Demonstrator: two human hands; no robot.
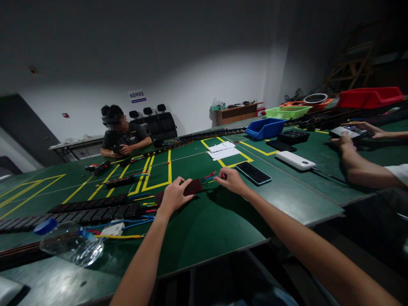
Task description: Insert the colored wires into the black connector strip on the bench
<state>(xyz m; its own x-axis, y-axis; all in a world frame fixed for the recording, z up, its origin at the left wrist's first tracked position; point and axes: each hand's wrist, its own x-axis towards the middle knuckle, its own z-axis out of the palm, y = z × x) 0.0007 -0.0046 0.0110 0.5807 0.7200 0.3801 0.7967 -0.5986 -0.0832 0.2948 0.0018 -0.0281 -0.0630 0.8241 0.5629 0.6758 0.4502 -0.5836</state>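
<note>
My left hand [176,196] is wrapped over a dark red-brown bar [194,187] that lies on the green table, its thumb and fingers on either side of it. Red, blue and yellow-green wires [208,178] come out of the bar's right end, and the red one ends in a small metal lug. My right hand [232,180] pinches the tips of the lower wires between thumb and fingers. To the left of my left hand lie long rows of black socket-like modules [105,213] with loose coloured wires. A phone [254,173] rests just right of my right hand.
A clear plastic bottle [72,244] lies at the front left. White papers [225,151], a white power bank [296,160] and a blue bin [265,127] stand to the right. A co-worker's hands [347,136] handle a device at far right; another person [123,136] sits across the table.
</note>
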